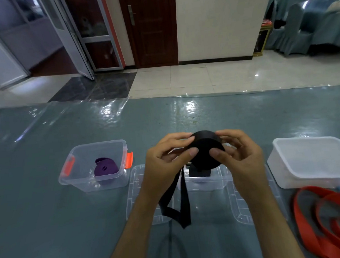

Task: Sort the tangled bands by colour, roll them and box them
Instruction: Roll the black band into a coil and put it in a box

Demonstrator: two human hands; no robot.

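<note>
Black band point(206, 152): mostly rolled, held above the middle box point(205, 181). Left hand point(164, 158) and right hand point(237, 155) both pinch the roll. Loose tail point(184, 203) hangs straight down toward the person; winding unfinished. Red bands point(323, 219) lie right.

No words, numbers, labels or signs can be read anywhere.
</note>
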